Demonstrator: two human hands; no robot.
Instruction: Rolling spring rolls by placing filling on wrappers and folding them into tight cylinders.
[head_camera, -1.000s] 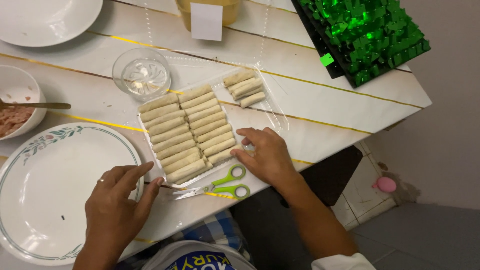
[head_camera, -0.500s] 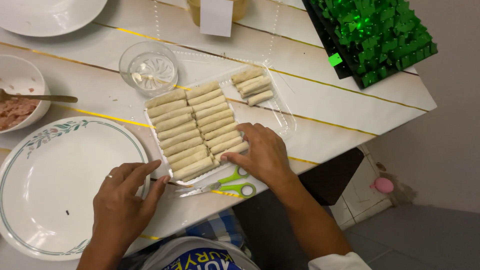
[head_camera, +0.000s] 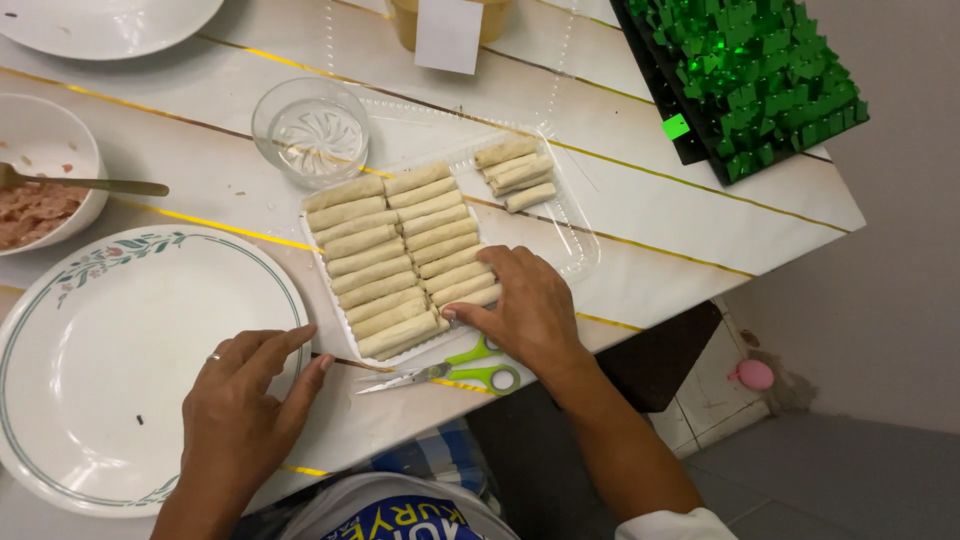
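Note:
A clear plastic tray (head_camera: 570, 235) holds several pale rolled spring rolls (head_camera: 400, 260) in two rows, with a few more at its far end. My right hand (head_camera: 525, 310) rests on the tray's near corner, fingertips touching the closest rolls, holding nothing. My left hand (head_camera: 245, 395) lies flat on the rim of a large white plate (head_camera: 110, 350) with a floral border, fingers spread, a ring on one finger. Green-handled scissors (head_camera: 450, 372) lie on the table between the two hands.
A small clear glass dish (head_camera: 310, 130) stands beyond the tray. At the left, a white bowl (head_camera: 60, 150) of minced filling holds a spoon (head_camera: 90, 185). Another white plate (head_camera: 100, 20) is far left. A green sequinned item (head_camera: 750, 75) lies far right, by the table's edge.
The view has shifted slightly. My right hand has slid a little along the tray's near corner onto the closest rolls; my left hand has stayed on the plate rim.

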